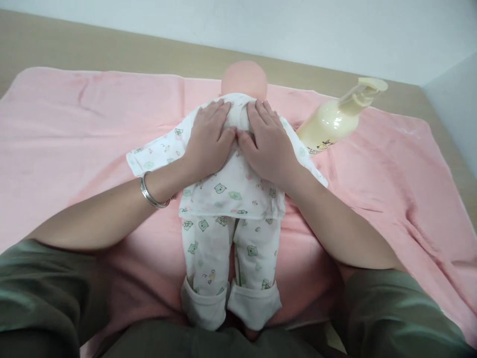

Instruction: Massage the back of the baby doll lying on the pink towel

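Perhaps uneven pressure from my open left fingers (220,115) and right fingers (254,117) could ruck the white printed cloth top (234,181) below the round pink head (244,79).

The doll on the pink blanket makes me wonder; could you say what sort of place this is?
Probably a baby-care practice area, perhaps a nursery: the doll wears printed baby clothes, the pink blanket lies beneath it, and a pump bottle is beside it.

Face of doll (233,199) hidden; bottle (330,124) lettering too small; blanket (74,119) cut off.
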Demonstrator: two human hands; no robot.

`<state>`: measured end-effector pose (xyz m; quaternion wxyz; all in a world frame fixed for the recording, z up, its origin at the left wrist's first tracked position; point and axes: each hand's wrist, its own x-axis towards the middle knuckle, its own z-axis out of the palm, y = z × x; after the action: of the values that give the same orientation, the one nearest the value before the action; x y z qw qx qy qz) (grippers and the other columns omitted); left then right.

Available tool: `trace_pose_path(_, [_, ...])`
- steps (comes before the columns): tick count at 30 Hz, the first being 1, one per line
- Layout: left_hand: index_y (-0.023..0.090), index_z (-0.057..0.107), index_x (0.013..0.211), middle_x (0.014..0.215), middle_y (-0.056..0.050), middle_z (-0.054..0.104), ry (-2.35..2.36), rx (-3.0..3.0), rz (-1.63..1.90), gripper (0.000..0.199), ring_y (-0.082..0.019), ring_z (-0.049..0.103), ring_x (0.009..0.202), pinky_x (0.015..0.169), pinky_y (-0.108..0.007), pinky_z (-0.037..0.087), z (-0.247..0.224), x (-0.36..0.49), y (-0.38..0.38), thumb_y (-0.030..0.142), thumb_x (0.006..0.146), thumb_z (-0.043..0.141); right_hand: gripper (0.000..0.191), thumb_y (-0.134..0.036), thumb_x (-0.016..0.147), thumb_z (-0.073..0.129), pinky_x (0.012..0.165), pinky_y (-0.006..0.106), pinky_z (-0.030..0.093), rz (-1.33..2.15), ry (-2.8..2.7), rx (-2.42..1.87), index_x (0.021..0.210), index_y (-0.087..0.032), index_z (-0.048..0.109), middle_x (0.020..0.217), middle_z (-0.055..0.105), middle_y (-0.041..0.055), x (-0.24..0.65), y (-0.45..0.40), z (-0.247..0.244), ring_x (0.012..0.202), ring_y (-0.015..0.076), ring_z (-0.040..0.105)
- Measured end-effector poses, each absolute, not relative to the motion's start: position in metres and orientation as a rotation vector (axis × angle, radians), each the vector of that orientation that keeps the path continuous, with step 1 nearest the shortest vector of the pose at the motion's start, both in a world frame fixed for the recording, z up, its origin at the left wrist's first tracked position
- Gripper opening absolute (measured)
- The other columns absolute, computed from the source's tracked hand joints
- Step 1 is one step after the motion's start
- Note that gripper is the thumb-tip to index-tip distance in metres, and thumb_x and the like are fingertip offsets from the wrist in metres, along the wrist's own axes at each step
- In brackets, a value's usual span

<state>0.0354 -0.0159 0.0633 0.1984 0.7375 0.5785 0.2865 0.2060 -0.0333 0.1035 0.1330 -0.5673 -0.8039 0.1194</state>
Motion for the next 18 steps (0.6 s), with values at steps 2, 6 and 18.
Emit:
trace_pose_path(2, [0.013, 0.045, 0.163, 0.177, -0.01, 0.041, 1.643, 2.057, 0.782, 0.073, -0.026, 0.032, 0.167, 0.144, -0.05, 0.016, 0.066, 0.037, -0.017, 0.037, 0.094, 0.04, 0.071, -0.039, 0.109, 0.037, 0.144, 0.055, 0.016, 0.349, -2.324, -1.644, 0.171, -0.004, 0.031, 0.182, 0.025, 0.0165, 0.205, -0.034, 0.103, 0.173, 0.0316, 0.017])
trace_pose_path(6, [0.015, 0.044, 0.163, 0.177, -0.009, 0.04, 1.657, 2.022, 0.767, 0.068, -0.025, 0.029, 0.168, 0.146, -0.048, 0.013, 0.071, 0.041, -0.023, 0.034, 0.098, 0.042, 0.072, -0.04, 0.108, 0.037, 0.144, 0.055, 0.016, 0.366, -2.319, -1.632, 0.171, -0.004, 0.031, 0.182, 0.026, 0.0156, 0.206, -0.035, 0.102, 0.173, 0.0319, 0.016])
trace_pose_path(18, [0.01, 0.039, 0.167, 0.179, -0.012, 0.034, 1.548, 2.093, 0.782, 0.067, -0.03, 0.024, 0.17, 0.144, -0.054, 0.018, 0.065, 0.037, -0.027, 0.027, 0.102, 0.041, 0.068, -0.033, 0.11, 0.032, 0.144, 0.053, 0.019, 0.281, -2.381, -1.648, 0.17, -0.002, 0.032, 0.181, 0.027, 0.0187, 0.204, -0.044, 0.105, 0.172, 0.0339, 0.02])
